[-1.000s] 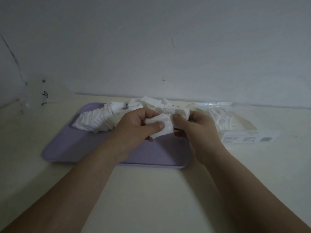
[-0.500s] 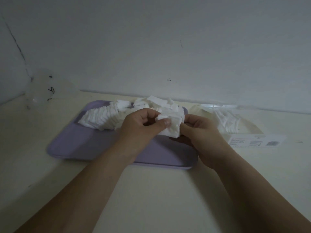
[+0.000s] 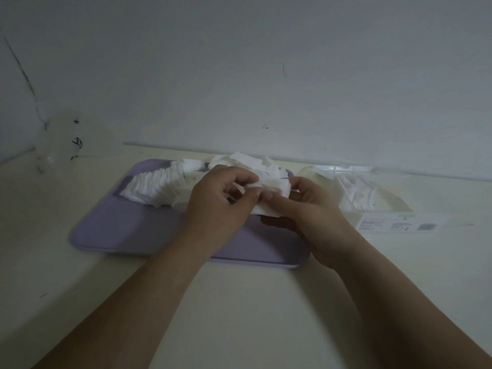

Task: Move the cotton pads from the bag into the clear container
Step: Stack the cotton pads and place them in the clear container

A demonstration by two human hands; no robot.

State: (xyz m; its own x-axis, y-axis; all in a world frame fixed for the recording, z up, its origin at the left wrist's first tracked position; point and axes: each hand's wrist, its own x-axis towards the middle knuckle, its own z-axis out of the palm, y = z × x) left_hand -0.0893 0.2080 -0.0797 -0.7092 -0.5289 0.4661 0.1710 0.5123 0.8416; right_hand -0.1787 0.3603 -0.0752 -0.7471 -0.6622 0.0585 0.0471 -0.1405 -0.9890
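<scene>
Lilac tray (image 3: 119, 230) under heaped cotton pads (image 3: 151, 185)

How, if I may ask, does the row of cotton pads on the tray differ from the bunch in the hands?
The row of cotton pads lies untouched on the purple tray, neatly fanned; the bunch is gripped by the left hand and right hand, jumbled. Both are white.

- A lavender tray (image 3: 127, 227) with rounded corners and a low raised rim lies flat on the desk.
- The desk (image 3: 239, 315) is pale cream and runs back to meet the wall.
- The wall (image 3: 239, 62) looks plain greyish white in the dim light.
- A thin dark crack (image 3: 22, 73) slants down the wall at far left.
- A short dark scratch (image 3: 284, 69) and a small speck (image 3: 265, 126) mark the wall above the tray.
</scene>
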